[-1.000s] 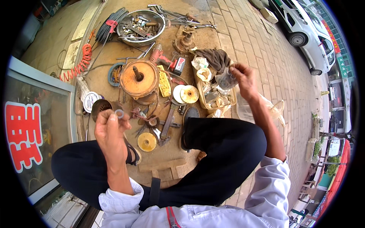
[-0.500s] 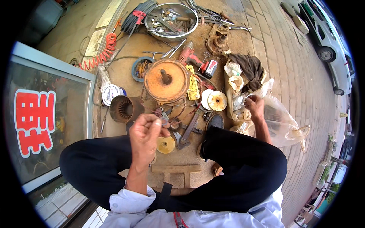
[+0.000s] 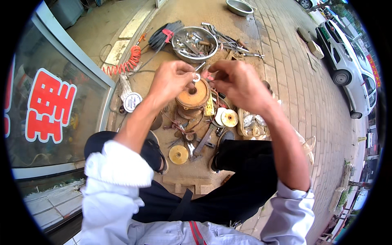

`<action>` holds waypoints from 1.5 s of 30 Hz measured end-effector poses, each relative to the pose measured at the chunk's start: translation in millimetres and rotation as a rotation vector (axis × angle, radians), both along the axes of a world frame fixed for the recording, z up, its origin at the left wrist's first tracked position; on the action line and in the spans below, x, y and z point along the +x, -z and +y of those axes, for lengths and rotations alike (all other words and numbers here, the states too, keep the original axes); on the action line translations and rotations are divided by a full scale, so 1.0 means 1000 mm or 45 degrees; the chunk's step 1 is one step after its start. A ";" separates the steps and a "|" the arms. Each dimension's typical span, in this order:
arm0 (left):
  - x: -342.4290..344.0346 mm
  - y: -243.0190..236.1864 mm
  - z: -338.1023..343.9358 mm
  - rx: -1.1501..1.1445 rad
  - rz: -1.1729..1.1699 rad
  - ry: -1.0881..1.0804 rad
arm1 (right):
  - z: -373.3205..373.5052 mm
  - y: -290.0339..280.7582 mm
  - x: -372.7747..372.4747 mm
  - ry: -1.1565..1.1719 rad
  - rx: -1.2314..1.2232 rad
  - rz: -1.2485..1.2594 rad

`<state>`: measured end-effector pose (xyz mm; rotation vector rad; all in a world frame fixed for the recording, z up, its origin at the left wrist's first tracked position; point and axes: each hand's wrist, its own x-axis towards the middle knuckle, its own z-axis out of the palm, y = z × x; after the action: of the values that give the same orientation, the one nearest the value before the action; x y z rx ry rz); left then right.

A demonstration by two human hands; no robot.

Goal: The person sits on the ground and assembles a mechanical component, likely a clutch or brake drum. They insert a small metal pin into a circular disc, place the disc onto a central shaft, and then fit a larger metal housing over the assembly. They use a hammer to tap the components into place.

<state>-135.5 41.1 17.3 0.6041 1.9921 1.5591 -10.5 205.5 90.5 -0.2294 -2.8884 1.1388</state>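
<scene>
The left hand (image 3: 173,81) pinched a small white ring (image 3: 197,77), which showed against the rusty motor (image 3: 188,99) and lay nearer that hand than the curled right hand (image 3: 241,85), whose grip I could not tell.

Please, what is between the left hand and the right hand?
In the head view, a pale ring held by the left hand, then a gap to the right hand.

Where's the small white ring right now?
Upper middle of the head view: the left hand holds the white ring at its fingertips, just left of the right hand.
</scene>
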 end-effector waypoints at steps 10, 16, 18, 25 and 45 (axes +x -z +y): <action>-0.048 0.013 0.015 -0.057 -0.092 0.300 | 0.009 0.080 -0.049 0.256 -0.846 -0.038; -0.058 0.034 0.025 -0.111 -0.090 0.355 | 0.017 0.104 -0.067 0.381 -1.009 -0.172; -0.063 0.040 0.029 -0.095 -0.159 0.361 | 0.019 0.108 -0.070 0.410 -1.067 -0.214; -0.079 0.058 0.031 -0.127 0.058 0.428 | 0.019 0.115 -0.081 0.447 -1.096 -0.228; -0.080 0.051 0.014 -0.313 0.514 0.457 | 0.017 0.118 -0.074 0.146 -0.295 -0.146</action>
<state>-215.8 55.2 -33.5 1.1699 2.1627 1.0173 -84.0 222.9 -27.6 -0.4740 -2.7890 1.4840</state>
